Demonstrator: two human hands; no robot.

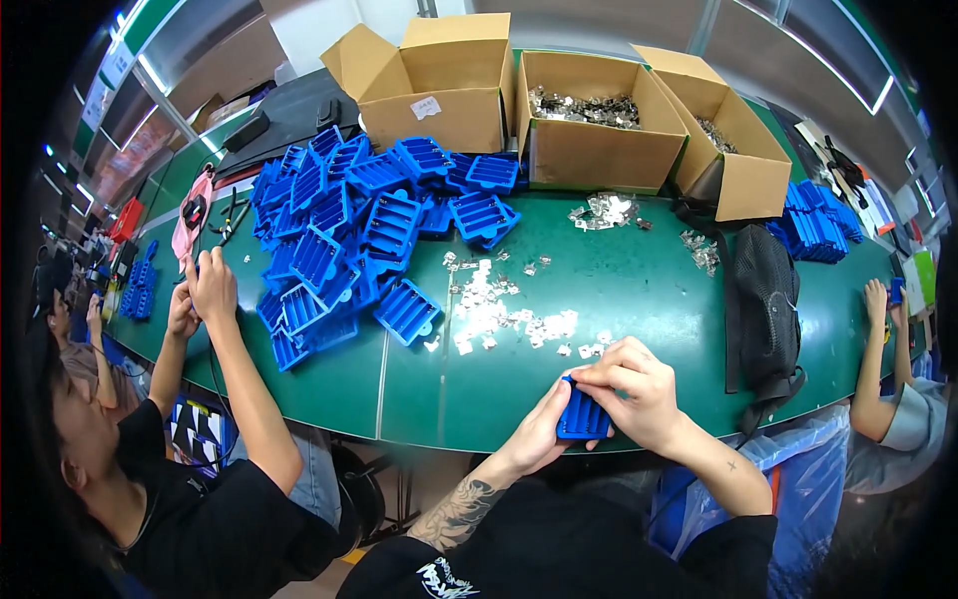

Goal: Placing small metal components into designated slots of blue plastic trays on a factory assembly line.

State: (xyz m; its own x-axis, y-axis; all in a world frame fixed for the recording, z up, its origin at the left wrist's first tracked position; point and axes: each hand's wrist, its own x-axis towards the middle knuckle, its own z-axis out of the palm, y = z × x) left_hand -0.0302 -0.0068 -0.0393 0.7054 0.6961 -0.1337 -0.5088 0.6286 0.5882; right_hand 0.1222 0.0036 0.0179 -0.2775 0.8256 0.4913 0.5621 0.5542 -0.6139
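A blue slotted plastic tray (pixel 582 417), which looks like a battery holder, is held at the near edge of the green table. My left hand (pixel 539 431) wraps round its left side, thumb along the rim. Over its upper corner, my right hand (pixel 636 387) has thumb and fingers pinched together against the tray; any small part between them is hidden. Just beyond my hands lie scattered small metal clips (pixel 489 309). Farther left rises a big heap of similar blue holders (pixel 391 228).
Cardboard boxes (pixel 604 150) with metal parts stand along the back. A black mesh bag (pixel 766 299) lies right, near stacked blue holders (pixel 813 225). At the left a co-worker's hands (pixel 208 290) are raised over the table; another person's hands (pixel 883 299) are at far right.
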